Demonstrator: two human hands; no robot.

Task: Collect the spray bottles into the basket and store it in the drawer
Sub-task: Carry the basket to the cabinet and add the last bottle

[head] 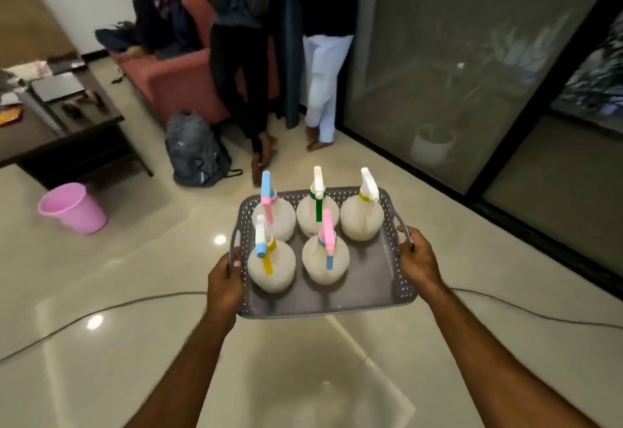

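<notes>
I hold a grey perforated basket [371,279] level above the floor, at the centre of the head view. My left hand [224,282] grips its left handle and my right hand [418,259] grips its right handle. Several round translucent spray bottles stand upright inside. The back row has a blue-and-pink-topped bottle [274,222], a white-and-green one [312,217] and a white-and-yellow one [362,220]. In front stand a white, blue and yellow one [271,267] and a pink-and-blue one [325,264]. The basket's near right corner is bare.
A pink bucket [76,207] stands on the tiled floor at left by a dark low table [67,134]. A grey backpack [195,149] leans near a red sofa [178,87]. Two people stand ahead. Glass doors [472,74] run along the right. A cable [101,311] crosses the floor.
</notes>
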